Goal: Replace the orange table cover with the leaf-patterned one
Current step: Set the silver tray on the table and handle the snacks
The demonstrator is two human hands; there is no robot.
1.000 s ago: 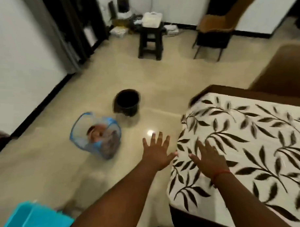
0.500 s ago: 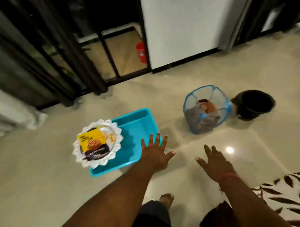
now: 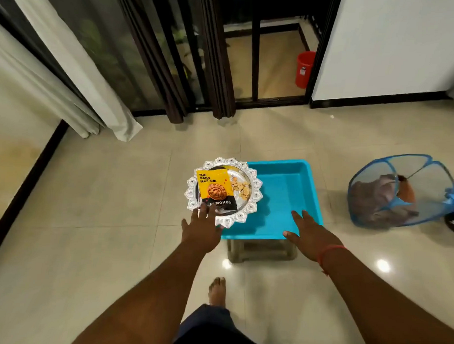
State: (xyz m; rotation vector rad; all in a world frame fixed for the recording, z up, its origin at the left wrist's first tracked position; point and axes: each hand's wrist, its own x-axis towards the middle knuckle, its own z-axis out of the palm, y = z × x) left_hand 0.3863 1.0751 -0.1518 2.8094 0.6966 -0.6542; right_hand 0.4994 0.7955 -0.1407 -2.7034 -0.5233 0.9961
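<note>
Beige tiled floor all around, glossy, possibly slippery for a bare foot: step slowly when carrying. To the right, blue mesh hamper with crumpled cloth and an orange piece inside, probably the old orange cover; no leaf-patterned cover and no table in view.

In the middle, turquoise plastic tray resting on a small stool. On its left edge, silver plate with scalloped rim, partly hanging over the side, so not very stable. On the plate, yellow and black packet of almonds, lying loose.

Left hand at the near rim of the plate, fingers stretched, grip released, holding nothing; contact with the rim hard to confirm. Right hand over the near right corner of the tray, fingers spread, grip released too.

Likely step: picking up the plate, to return it to the table. To do it well:
- Bring the right hand across to the far side of the plate and take the rim from two sides, not from one.
- Lift straight up and keep the plate level, otherwise sliding of the packet.
- Watch the small golden pieces beside the packet, easy to spill with any tilt.
</note>
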